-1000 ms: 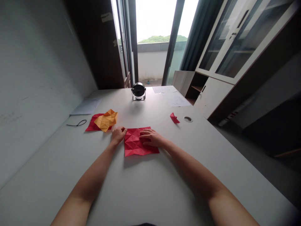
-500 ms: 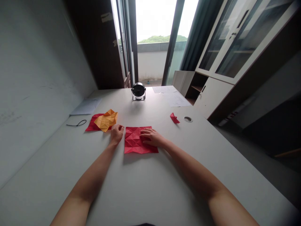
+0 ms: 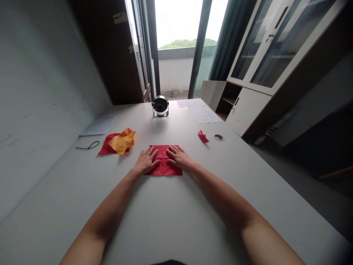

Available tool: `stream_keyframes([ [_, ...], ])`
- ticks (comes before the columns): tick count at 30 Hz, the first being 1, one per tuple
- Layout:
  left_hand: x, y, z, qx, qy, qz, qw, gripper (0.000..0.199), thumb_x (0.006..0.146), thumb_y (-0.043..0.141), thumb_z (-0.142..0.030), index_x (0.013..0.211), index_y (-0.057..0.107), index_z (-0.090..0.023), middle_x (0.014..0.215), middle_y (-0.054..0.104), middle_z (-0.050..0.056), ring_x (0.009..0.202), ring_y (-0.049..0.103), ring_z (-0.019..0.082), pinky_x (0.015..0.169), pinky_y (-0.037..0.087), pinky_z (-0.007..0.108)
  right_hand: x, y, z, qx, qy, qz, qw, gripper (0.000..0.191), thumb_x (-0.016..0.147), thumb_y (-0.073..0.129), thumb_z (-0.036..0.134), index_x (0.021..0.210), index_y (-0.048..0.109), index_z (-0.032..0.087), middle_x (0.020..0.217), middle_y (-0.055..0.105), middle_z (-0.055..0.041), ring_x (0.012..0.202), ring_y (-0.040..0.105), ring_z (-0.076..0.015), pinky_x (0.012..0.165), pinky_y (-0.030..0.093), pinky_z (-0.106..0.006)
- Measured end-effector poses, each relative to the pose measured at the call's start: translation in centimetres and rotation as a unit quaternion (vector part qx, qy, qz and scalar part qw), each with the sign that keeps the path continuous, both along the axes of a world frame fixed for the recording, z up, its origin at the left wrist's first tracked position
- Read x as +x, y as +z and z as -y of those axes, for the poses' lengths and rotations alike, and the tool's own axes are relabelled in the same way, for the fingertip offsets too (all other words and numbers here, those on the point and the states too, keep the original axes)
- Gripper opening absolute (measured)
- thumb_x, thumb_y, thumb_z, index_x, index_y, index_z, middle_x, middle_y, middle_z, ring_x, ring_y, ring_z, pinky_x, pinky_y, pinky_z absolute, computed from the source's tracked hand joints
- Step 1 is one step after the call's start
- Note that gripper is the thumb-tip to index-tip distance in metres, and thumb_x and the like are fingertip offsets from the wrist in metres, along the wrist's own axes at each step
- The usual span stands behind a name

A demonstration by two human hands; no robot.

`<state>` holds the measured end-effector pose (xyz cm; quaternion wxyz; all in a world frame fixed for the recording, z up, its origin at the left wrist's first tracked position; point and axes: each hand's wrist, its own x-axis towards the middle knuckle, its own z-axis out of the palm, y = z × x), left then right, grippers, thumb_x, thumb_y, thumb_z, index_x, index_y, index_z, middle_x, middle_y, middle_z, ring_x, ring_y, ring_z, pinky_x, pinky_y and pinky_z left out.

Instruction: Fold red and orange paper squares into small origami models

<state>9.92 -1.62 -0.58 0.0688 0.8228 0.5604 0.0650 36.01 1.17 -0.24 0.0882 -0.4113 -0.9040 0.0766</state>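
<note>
A creased red sheet of paper point(image 3: 163, 168) lies unfolded on the white table in front of me. My left hand point(image 3: 146, 161) rests flat on its left part, fingers spread. On the right part lies my right hand point(image 3: 178, 157), also flat with the fingers apart. Both palms cover some of the sheet's side edges. Off to the left, a crumpled orange sheet of paper point(image 3: 122, 141) sits on top of another red sheet point(image 3: 105, 146). A small folded red paper piece point(image 3: 203, 136) stands to the right, beyond my right hand.
A round black device on a silver stand point(image 3: 160, 106) is at the table's far end. A black cable loop point(image 3: 89, 146) and white papers point(image 3: 98, 125) lie at the left, more papers point(image 3: 205, 113) at the far right. A round cable hole point(image 3: 218, 137) is in the tabletop.
My left hand has moved from beside the sheet onto it and its curled fingers have spread flat. The red sheet lies flatter. My right hand stays on it.
</note>
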Motion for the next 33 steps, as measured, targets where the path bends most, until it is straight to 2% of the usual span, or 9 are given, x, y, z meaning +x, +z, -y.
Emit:
stream_keyframes([
  [5,-0.5,0.2,-0.4,-0.037,0.003,-0.016,0.999,0.080,0.089,0.032,-0.072,0.155,0.023,-0.028,0.164,0.010,0.007,0.151,0.006,0.030,0.119,0.006,0.054,0.0,-0.5,-0.5,-0.017,-0.043,0.016,0.999,0.074,0.095,0.027,0.068,0.155,0.027,0.024,0.162,0.018,-0.0102,0.150,0.014,-0.0317,0.120,0.009,-0.051],
  [8,-0.4,0.2,-0.5,-0.039,0.011,-0.014,0.999,0.081,0.089,0.031,-0.073,0.156,0.022,-0.028,0.164,0.009,0.007,0.151,0.005,0.030,0.119,0.005,0.055,0.0,-0.7,-0.7,-0.014,-0.054,0.017,0.998,0.069,0.097,0.026,0.063,0.155,0.027,0.026,0.162,0.019,-0.0091,0.150,0.013,-0.0313,0.119,0.009,-0.052],
  [12,-0.2,0.1,-0.6,-0.033,0.022,-0.010,0.999,0.079,0.090,0.032,-0.071,0.155,0.023,-0.028,0.164,0.010,0.007,0.151,0.007,0.031,0.119,0.006,0.054,0.6,-1.1,-1.4,-0.003,-0.096,0.010,0.995,0.058,0.101,0.028,0.050,0.153,0.032,0.026,0.161,0.022,-0.0098,0.149,0.015,-0.0305,0.118,0.012,-0.054],
  [16,-0.3,-0.1,-0.7,-0.020,0.025,0.000,1.000,0.077,0.090,0.034,-0.069,0.154,0.027,-0.028,0.164,0.013,0.007,0.151,0.009,0.030,0.119,0.008,0.053,1.5,-1.2,-1.8,0.029,-0.143,-0.022,0.989,0.053,0.100,0.036,0.047,0.146,0.044,0.024,0.157,0.032,-0.0117,0.148,0.021,-0.0296,0.117,0.015,-0.054],
  [18,-0.3,-0.3,-0.7,-0.006,0.028,0.010,1.000,0.075,0.090,0.034,-0.068,0.154,0.029,-0.028,0.164,0.016,0.007,0.151,0.011,0.030,0.119,0.008,0.053,1.7,-1.0,-1.7,0.051,-0.132,-0.054,0.988,0.050,0.099,0.039,0.048,0.142,0.049,0.024,0.155,0.038,-0.0107,0.147,0.025,-0.0277,0.118,0.016,-0.052],
  [20,-0.4,-0.4,-0.8,0.009,0.036,0.021,0.999,0.073,0.091,0.036,-0.067,0.152,0.033,-0.027,0.162,0.020,0.008,0.150,0.014,0.030,0.119,0.010,0.053,1.7,-0.7,-1.4,0.061,-0.092,-0.083,0.990,0.049,0.098,0.042,0.049,0.140,0.051,0.026,0.152,0.042,-0.0089,0.145,0.030,-0.0255,0.118,0.017,-0.050],
  [25,-0.5,-0.1,-0.7,0.063,0.035,0.061,0.996,0.065,0.090,0.045,-0.062,0.142,0.048,-0.024,0.155,0.037,0.012,0.145,0.026,0.031,0.118,0.017,0.053,1.4,0.1,-0.5,0.039,0.008,-0.103,0.994,0.055,0.091,0.056,0.054,0.140,0.051,0.029,0.147,0.049,-0.0071,0.138,0.040,-0.0259,0.117,0.022,-0.049],
  [28,-0.6,0.4,-0.6,0.084,-0.001,0.088,0.993,0.056,0.089,0.052,-0.057,0.134,0.057,-0.025,0.148,0.046,0.011,0.140,0.035,0.031,0.117,0.020,0.052,1.3,0.3,-0.4,0.040,0.008,-0.106,0.994,0.059,0.087,0.061,0.055,0.139,0.053,0.029,0.144,0.052,-0.0082,0.133,0.045,-0.0272,0.114,0.028,-0.047],
  [33,-0.9,1.1,-0.6,0.071,-0.042,0.139,0.987,0.052,0.082,0.065,-0.053,0.126,0.062,-0.027,0.136,0.057,0.008,0.125,0.050,0.029,0.111,0.033,0.047,1.3,0.4,-0.5,0.056,-0.004,-0.121,0.991,0.050,0.087,0.063,0.053,0.130,0.061,0.027,0.135,0.059,-0.0078,0.123,0.052,-0.0276,0.108,0.035,-0.045],
])
